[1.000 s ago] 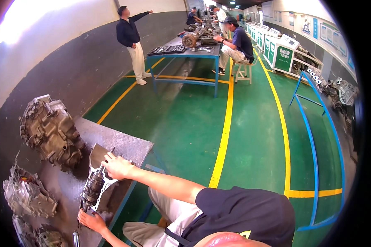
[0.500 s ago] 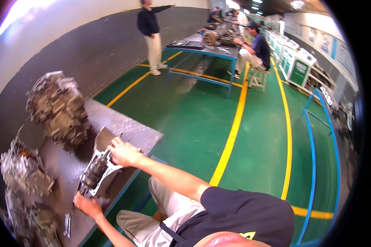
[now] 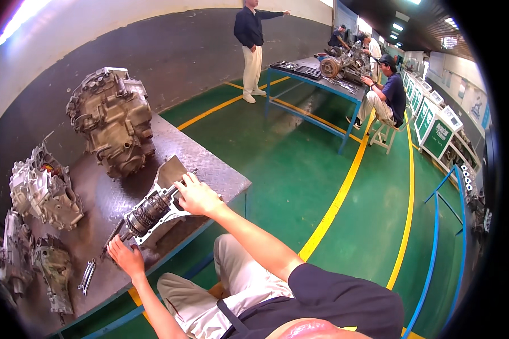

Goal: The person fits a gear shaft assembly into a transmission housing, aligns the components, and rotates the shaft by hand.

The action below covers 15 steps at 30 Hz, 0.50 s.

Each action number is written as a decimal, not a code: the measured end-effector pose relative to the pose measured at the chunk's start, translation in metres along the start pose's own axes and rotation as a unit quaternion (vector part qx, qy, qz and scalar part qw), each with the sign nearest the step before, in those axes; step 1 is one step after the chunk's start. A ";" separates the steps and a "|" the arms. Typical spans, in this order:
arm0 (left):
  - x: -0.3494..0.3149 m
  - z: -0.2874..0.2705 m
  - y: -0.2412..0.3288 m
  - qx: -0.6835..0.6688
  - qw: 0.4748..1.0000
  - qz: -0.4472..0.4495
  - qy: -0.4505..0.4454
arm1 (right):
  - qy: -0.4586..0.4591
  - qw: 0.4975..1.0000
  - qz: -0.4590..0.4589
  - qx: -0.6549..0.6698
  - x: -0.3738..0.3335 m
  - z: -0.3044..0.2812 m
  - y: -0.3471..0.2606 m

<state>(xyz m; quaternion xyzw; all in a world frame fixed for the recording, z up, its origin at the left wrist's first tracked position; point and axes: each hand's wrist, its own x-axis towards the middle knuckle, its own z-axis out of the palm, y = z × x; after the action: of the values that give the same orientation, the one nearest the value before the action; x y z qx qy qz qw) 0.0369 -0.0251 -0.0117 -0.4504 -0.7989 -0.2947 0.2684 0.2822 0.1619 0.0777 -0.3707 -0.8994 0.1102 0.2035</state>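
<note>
Two hands: both on one gear shaft assembly (image 3: 148, 213), lying near the front edge of the steel workbench (image 3: 220, 176).
Right hand (image 3: 197, 195): fingers wrapped over the assembly's upper end, grasping it.
Left hand (image 3: 125, 255): gripping the lower tip of the shaft.
Behind: large gearbox housing (image 3: 114, 120) standing upright, well apart.
Left side: smaller housing (image 3: 44, 189).
Near left hand: two wrenches (image 3: 86, 276) lying flat.

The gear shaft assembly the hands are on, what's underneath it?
The gear shaft assembly lies on a pale metal bracket plate, itself on the dark checker-plate table. The right hand and left hand cover its ends; the surface directly beneath is hidden.
</note>
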 end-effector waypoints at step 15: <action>0.007 0.001 0.000 0.018 1.000 -0.003 -0.011 | 0.045 0.999 -0.020 -0.009 0.001 0.009 0.005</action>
<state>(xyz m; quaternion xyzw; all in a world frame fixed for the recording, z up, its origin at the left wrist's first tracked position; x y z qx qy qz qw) 0.0342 -0.0207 -0.0076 -0.4465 -0.8083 -0.2759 0.2668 0.2810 0.1654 0.0686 -0.3595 -0.8976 0.0811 0.2419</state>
